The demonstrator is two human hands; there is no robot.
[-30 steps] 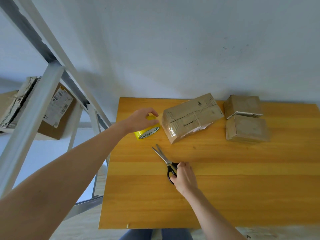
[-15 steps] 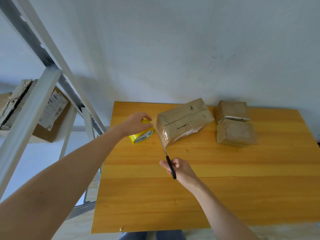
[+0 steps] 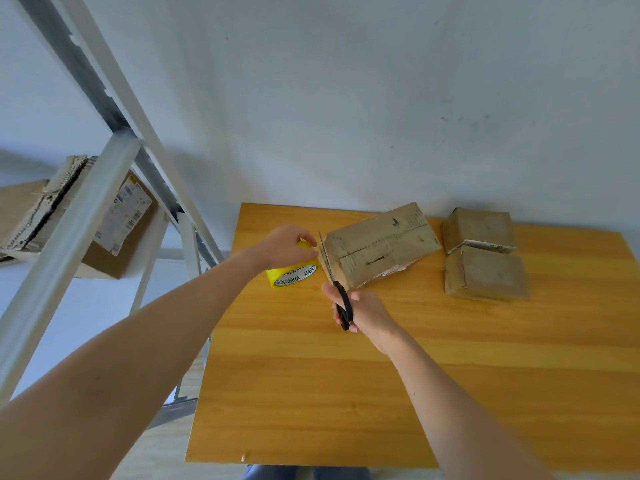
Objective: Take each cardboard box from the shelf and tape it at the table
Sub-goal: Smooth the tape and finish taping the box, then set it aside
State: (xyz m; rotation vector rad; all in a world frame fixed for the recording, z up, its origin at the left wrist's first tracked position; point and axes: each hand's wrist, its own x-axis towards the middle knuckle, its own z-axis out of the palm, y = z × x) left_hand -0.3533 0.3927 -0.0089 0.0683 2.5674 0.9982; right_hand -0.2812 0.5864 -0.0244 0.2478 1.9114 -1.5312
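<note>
left hand grips yellow tape roll, 11 o'clock on wooden table | right hand curled round black-handled scissors | brown cardboard box at 12 o'clock (blades just beside it) | risk: slack tape, blades slip, nick box

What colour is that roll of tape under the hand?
Bright yellow; the roll of tape shows best in the head view.
</note>
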